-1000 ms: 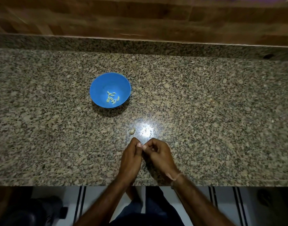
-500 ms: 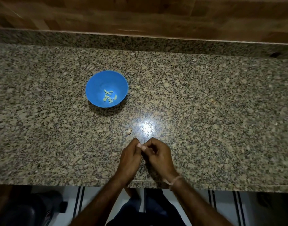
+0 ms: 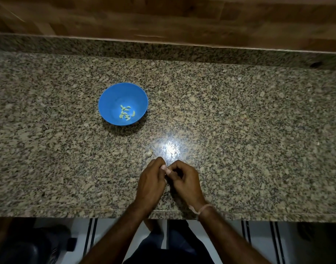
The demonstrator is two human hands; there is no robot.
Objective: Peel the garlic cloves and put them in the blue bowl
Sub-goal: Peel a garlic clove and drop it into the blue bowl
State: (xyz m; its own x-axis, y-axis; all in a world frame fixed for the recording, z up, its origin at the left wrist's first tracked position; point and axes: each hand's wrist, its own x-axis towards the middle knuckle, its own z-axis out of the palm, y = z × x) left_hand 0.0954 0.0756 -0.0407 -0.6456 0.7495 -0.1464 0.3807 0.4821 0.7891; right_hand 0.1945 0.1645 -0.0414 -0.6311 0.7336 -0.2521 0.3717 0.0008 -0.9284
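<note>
Both hands have barely shifted: the left hand (image 3: 152,178) and right hand (image 3: 184,180) stay near the speckled granite desk's (image 3: 239,130) front edge, curled fingers (image 3: 159,162) tip to tip. I cannot tell what they pinch. One pale loose garlic clove (image 3: 148,153) lies just beyond them. Small peeled cloves (image 3: 126,113) sit in the round blue plastic bowl (image 3: 110,96), further back and left.

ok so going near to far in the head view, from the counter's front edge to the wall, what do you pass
counter front edge → left hand and right hand, side by side → loose garlic clove → blue bowl holding peeled cloves → raised granite ledge → wood wall
</note>
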